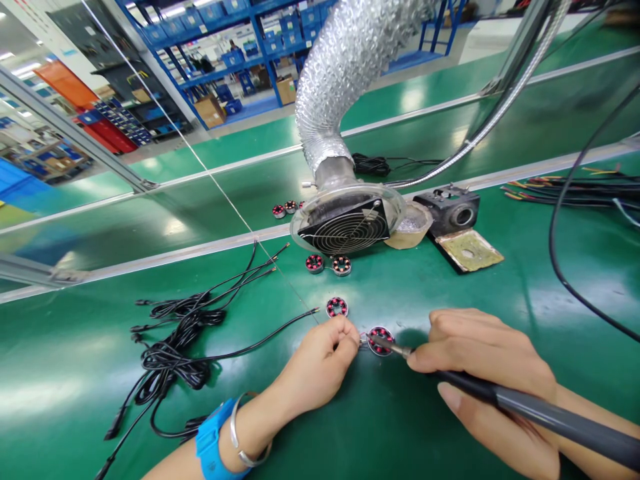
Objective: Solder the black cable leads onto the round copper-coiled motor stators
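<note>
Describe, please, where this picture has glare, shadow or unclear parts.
In the head view, pale glare washes the green table at lower left, and the foil duct glitters; also in the head view, a soft shadow lies between the right hand and the ring-shaped coil, and the distant blue shelves lack fine detail.

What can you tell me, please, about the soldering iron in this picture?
The soldering iron has a dark grey-and-black handle, apparently plastic, narrowing to a metal-looking shaft and slim tip. The right hand grips it like a pen, pointing leftward; its rear end leaves the frame. The tip reaches over a red-wound stator, near the left hand; whether it makes contact is unclear.
</note>
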`<control>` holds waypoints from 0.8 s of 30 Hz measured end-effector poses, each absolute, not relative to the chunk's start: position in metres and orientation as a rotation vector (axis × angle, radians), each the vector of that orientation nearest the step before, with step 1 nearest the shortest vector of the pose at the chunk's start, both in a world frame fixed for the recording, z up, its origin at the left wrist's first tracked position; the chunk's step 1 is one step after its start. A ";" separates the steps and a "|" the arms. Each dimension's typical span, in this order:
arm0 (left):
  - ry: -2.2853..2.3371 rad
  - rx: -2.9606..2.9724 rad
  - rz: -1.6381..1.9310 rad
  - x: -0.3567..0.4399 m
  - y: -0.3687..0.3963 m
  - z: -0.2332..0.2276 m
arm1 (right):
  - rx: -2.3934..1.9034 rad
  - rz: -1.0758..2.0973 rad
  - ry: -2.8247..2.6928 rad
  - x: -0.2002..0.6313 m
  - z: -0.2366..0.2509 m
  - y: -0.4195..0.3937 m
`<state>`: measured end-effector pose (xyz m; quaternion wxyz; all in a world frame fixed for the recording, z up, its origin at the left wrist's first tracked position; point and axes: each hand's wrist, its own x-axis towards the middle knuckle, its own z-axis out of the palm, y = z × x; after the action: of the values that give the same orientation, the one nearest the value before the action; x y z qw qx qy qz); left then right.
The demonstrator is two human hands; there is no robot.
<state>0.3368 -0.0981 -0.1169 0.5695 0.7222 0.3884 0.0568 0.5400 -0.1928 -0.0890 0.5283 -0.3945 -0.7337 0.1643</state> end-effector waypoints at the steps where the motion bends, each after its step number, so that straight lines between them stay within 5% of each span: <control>1: 0.911 1.694 0.134 0.337 -0.098 -0.117 | -0.946 0.392 -1.751 0.540 -0.089 -0.193; 24: 0.828 1.510 0.103 0.333 -0.095 -0.117 | -1.114 0.278 -1.868 0.519 -0.133 -0.175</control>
<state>0.3326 -0.0954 -0.1168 0.6504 0.6650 0.3644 0.0455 0.5193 -0.1753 -0.1326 0.4570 -0.4518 -0.7579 0.1129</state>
